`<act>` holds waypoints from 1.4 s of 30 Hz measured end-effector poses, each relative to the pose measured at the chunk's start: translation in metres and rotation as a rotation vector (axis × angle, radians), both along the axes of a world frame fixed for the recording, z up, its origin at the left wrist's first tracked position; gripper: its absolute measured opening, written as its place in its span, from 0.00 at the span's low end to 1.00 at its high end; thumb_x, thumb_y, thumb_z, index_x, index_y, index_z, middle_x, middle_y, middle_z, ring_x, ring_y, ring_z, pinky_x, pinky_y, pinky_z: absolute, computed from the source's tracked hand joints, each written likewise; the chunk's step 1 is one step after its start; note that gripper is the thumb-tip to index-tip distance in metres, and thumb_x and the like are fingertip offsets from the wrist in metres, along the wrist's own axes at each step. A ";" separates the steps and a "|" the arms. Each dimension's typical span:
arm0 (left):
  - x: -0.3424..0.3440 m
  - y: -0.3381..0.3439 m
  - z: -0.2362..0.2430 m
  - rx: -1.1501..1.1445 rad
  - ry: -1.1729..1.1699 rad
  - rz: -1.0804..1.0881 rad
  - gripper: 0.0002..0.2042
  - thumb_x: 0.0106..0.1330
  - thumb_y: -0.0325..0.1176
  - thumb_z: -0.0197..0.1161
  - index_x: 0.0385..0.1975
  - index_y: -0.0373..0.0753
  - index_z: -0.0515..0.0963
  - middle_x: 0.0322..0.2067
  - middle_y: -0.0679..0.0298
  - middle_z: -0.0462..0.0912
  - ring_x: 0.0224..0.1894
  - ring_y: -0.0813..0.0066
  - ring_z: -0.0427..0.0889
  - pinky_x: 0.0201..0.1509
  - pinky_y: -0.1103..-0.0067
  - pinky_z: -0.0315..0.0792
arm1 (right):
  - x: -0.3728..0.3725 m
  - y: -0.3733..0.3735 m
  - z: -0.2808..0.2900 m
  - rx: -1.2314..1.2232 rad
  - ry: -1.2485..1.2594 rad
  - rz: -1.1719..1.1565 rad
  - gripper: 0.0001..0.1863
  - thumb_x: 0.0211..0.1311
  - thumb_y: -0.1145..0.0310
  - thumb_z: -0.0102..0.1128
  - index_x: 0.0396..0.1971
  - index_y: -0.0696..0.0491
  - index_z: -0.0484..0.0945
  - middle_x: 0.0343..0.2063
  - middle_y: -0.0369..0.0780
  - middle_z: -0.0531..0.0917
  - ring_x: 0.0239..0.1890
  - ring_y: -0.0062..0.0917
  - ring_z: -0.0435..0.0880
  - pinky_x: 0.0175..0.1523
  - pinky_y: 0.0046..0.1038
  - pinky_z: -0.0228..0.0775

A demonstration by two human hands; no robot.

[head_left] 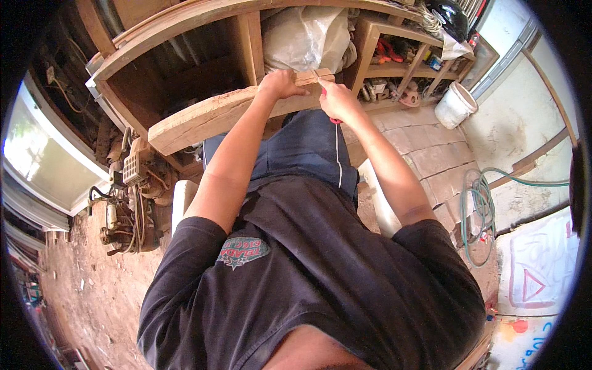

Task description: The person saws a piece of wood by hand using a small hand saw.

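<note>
A long, thick wooden beam (206, 120) lies across in front of me, just above my knees. My left hand (282, 84) rests on top of it near its right end, fingers over the upper face and thumb stretched to the right. Beside that end, my right hand (339, 102) is closed around the red handle of what looks like a hand saw (335, 121). Its thin blade, seen nearly edge-on, meets the beam's top close to the end. Fingers and wood hide much of the saw.
Wooden shelving (250, 46) stands ahead, with a pale plastic sack (302, 40) in it. A white bucket (456, 106) sits at far right, above a coiled green hose (480, 209). An old machine (129, 206) stands on the floor at left. Beneath me is a white seat (376, 200).
</note>
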State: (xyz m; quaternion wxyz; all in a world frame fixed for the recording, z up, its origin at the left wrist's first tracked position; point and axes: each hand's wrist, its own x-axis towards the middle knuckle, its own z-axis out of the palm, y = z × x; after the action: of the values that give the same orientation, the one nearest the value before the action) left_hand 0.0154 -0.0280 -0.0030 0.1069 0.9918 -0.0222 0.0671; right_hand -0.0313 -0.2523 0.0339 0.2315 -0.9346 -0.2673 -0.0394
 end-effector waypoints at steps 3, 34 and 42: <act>-0.002 0.001 -0.001 -0.016 0.005 -0.030 0.50 0.46 0.79 0.71 0.54 0.35 0.83 0.51 0.43 0.87 0.56 0.47 0.87 0.61 0.58 0.80 | -0.020 -0.008 0.011 -0.079 0.004 0.005 0.29 0.64 0.70 0.53 0.66 0.58 0.75 0.47 0.61 0.86 0.52 0.55 0.87 0.62 0.49 0.78; -0.004 -0.005 -0.004 0.030 -0.005 -0.039 0.49 0.46 0.80 0.70 0.50 0.34 0.84 0.49 0.43 0.88 0.55 0.46 0.87 0.61 0.57 0.80 | -0.015 -0.014 0.026 -0.194 0.036 0.016 0.26 0.63 0.70 0.54 0.62 0.57 0.79 0.49 0.60 0.86 0.55 0.51 0.86 0.63 0.48 0.78; 0.000 -0.005 -0.004 0.011 -0.060 -0.022 0.48 0.46 0.79 0.71 0.49 0.34 0.85 0.48 0.42 0.88 0.54 0.47 0.88 0.59 0.57 0.81 | 0.007 0.004 -0.005 0.020 -0.053 -0.073 0.30 0.64 0.70 0.57 0.68 0.54 0.75 0.45 0.60 0.86 0.50 0.52 0.88 0.57 0.47 0.80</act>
State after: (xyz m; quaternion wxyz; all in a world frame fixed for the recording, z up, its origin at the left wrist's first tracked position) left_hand 0.0149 -0.0333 -0.0066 0.1016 0.9895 -0.0366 0.0956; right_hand -0.0238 -0.2485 0.0285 0.2321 -0.9400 -0.2386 -0.0753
